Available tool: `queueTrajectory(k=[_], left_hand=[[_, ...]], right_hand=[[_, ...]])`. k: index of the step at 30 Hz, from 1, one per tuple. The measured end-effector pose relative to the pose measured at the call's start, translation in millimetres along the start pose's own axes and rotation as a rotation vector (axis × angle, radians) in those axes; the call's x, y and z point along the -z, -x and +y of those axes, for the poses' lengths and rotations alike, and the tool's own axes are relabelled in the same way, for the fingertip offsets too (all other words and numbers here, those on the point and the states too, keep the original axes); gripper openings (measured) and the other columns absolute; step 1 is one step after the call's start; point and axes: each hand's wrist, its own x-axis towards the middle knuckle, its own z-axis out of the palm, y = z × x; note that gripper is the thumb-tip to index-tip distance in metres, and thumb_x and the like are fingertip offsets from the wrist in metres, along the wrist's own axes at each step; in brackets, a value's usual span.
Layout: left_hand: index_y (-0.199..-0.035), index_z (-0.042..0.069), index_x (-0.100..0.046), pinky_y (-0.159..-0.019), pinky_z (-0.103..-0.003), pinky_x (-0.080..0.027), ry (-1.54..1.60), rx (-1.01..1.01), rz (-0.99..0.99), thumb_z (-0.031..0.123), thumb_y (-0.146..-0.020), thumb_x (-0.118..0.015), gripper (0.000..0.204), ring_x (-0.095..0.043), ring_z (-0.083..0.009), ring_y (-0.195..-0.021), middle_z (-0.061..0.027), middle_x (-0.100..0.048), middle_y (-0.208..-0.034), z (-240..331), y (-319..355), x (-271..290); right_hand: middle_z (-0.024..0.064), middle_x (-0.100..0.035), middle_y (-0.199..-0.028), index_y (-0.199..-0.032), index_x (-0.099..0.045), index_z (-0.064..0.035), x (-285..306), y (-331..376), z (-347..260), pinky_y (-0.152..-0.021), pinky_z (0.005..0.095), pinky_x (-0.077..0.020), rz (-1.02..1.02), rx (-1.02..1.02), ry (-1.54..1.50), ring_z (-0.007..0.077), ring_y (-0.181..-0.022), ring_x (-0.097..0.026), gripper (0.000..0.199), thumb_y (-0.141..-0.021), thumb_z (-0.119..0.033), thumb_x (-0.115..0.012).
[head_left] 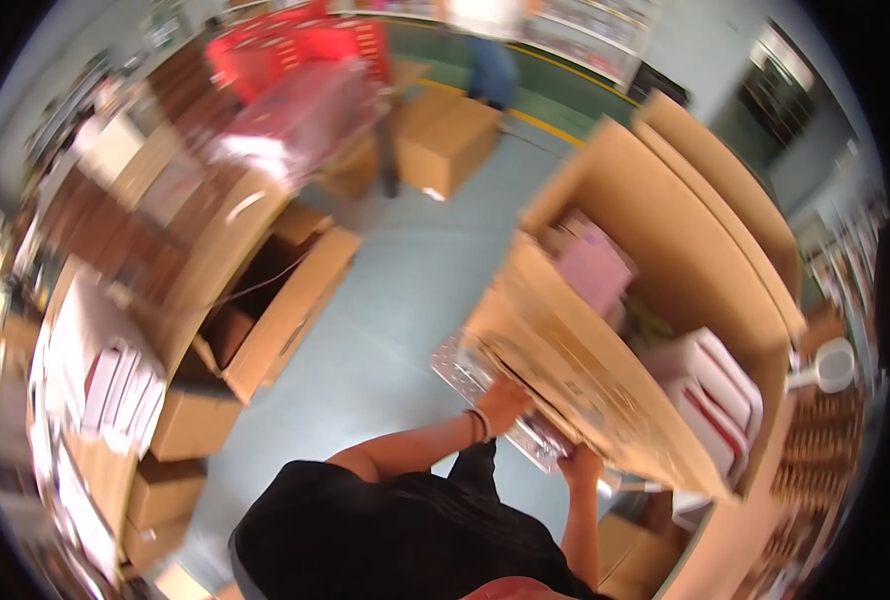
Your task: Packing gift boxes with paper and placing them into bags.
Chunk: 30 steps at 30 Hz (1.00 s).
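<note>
A large open cardboard box point(565, 345) stands at the right, its near side leaning toward me. My left hand point(506, 402), with dark bands on the wrist, is closed at the lower near edge of the box. Farther right along that edge, my right hand point(581, 466) is closed too, its fingertips partly hidden. Under the box a pale perforated panel point(457, 362) juts out. Inside lie a pink package point(595, 268) and white folded-looking packs point(710, 390) with a red strip. Motion blurs the finer detail around both hands.
A wooden table point(220, 245) at the left carries white stacks point(115, 385) and a pink plastic-wrapped bundle point(300, 115). Below it are an open carton point(300, 320) and several closed ones. Another carton point(448, 140) sits on the floor ahead, near a standing person point(490, 60).
</note>
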Motion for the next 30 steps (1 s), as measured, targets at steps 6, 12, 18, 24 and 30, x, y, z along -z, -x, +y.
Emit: queueTrajectory(k=[6,12,18,24,30], left_hand=[[-0.097,0.013,-0.059,-0.094,-0.048,-0.027,-0.064,-0.022,-0.019,0.018,-0.073,-0.055,0.025,-0.051,-0.0217,-0.100,-0.0021,-0.057,-0.096,-3,113,-1],[-0.101,0.014,-0.058,-0.098,-0.050,-0.024,-0.038,-0.013,0.108,0.023,-0.070,-0.060,0.032,-0.049,-0.0233,-0.103,-0.0034,-0.057,-0.099,9,200,-10],[-0.119,0.012,-0.050,-0.103,-0.055,-0.025,0.344,-0.123,0.472,0.010,-0.065,-0.062,0.055,-0.040,-0.0327,-0.120,-0.0134,-0.049,-0.117,47,304,-2],[-0.138,0.012,-0.028,-0.081,-0.037,-0.049,0.743,0.774,0.475,0.007,-0.081,-0.053,0.062,-0.062,-0.0250,-0.087,-0.0108,-0.056,-0.115,-34,504,88],[-0.141,0.002,-0.001,-0.061,-0.035,-0.050,0.117,1.138,1.282,0.008,-0.081,-0.053,0.079,-0.063,-0.0274,-0.062,-0.0125,-0.064,-0.070,-190,731,256]], right_hand=[[0.0189,-0.065,-0.080,-0.081,-0.062,-0.0042,-37,87,-45,-0.075,0.0453,-0.0495,-0.008,0.071,0.001,0.0377,-0.080,-0.063,0.042,-0.056,-0.035,-0.074],[0.0192,-0.065,-0.071,-0.075,-0.067,-0.0011,-41,148,-61,-0.069,0.0421,-0.0493,-0.255,0.248,-0.046,0.0353,-0.076,-0.065,0.048,-0.060,-0.047,-0.072],[0.0092,-0.064,-0.071,-0.087,-0.064,-0.0029,-66,187,-60,-0.064,0.0330,-0.0462,-0.583,0.364,0.098,0.0196,-0.068,-0.063,0.038,-0.072,-0.037,-0.071],[0.0172,-0.057,-0.100,-0.117,-0.048,0.0008,-97,288,-175,-0.079,0.0366,-0.0461,-0.204,0.522,-0.349,0.0325,-0.089,-0.058,0.054,-0.073,-0.021,-0.069],[0.0217,-0.054,-0.110,-0.117,-0.047,0.0012,-123,327,-244,-0.090,0.0428,-0.0405,-0.029,0.561,-0.099,0.0381,-0.102,-0.053,0.057,-0.073,-0.030,-0.065]])
